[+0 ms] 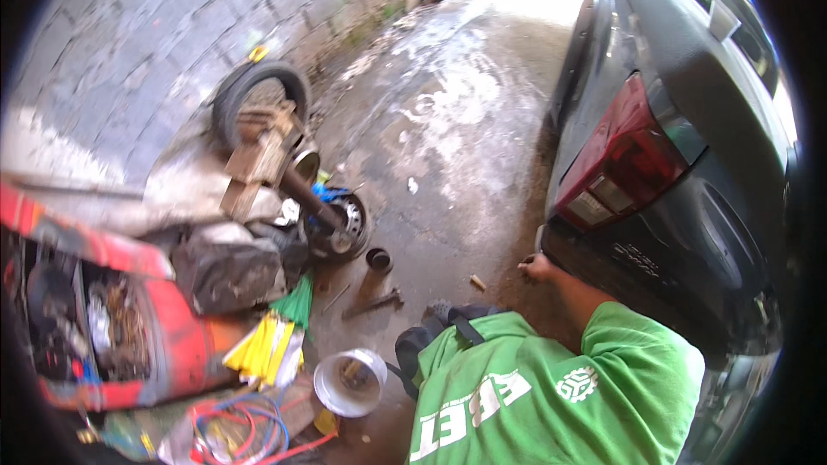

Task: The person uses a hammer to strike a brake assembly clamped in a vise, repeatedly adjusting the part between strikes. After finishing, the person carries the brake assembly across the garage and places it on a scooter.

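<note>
My right hand (540, 268) reaches out from a green sleeve, low beside the rear corner of a dark car (594, 245). Its fingers look curled in; what they hold, if anything, is too small to make out, and I cannot tell whether it touches the bumper. Above it is the car's red tail light (616, 164). A short tan stick-like piece (476, 282) lies on the floor left of the hand. Farther left are a long metal tool (373, 304) and a dark round cup-like part (379, 260). My left hand is out of view.
A white bucket (326, 379) with small parts inside stands at lower left, near red and blue hoses (245, 430). Beyond are a red metal housing (177, 327), a black bag (228, 271), a metal shaft with a hub (314, 202), wooden blocks (258, 159) and a tyre (228, 103) by the wall.
</note>
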{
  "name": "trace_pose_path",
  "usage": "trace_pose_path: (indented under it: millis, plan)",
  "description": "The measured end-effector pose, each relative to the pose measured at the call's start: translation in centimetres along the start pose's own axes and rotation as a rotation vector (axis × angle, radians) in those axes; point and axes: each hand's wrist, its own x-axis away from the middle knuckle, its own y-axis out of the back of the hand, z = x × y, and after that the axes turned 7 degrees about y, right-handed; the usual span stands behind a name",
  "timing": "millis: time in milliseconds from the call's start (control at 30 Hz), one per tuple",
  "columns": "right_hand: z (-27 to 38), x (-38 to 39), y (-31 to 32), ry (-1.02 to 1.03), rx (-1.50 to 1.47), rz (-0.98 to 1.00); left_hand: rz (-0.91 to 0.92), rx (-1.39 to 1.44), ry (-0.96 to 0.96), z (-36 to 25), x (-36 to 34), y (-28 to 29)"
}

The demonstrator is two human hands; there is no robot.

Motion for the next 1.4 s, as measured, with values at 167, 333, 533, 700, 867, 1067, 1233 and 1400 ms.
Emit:
trace_pose_path:
  millis: [167, 333, 533, 700, 867, 1067, 1233, 1400]
  plan:
    - [-2.5, 5.0, -4.1, -0.047, -0.04, -0.144, 0.074, -0.214, -0.044, -8.8, -6.7, 5.2]
    - [-5.1, 15.7, -8.9, -0.08, 0.202, -0.314, 0.08, -0.328, -0.112, -19.8, -14.6, 9.8]
    - [-15.1, 22.6, -16.0, -0.292, -0.142, -0.358, 0.125, -0.239, -0.165, -34.4, -19.3, 8.1]
    - [-28.8, 22.9, -18.2, -0.046, -0.116, -0.664, 0.295, -0.465, -0.213, -41.2, -16.4, -5.1]
    - [-27.7, 27.0, -23.5, -0.281, -0.43, -0.91, 0.623, -0.844, -0.708, -43.6, -3.9, -21.1]
    - [-21.4, 28.1, -20.0, -0.521, -0.713, -0.72, 1.129, -1.326, -0.772, -36.2, 13.9, -32.6]
    - [-25.5, 34.8, -16.2, -0.576, -0.67, -0.769, 1.536, -1.542, -1.483, -20.5, 24.3, -44.3]
    - [-32.2, 43.8, -12.8, -0.637, -0.7, -1.087, 1.524, -1.42, -2.391, -5.1, 31.2, -54.5]
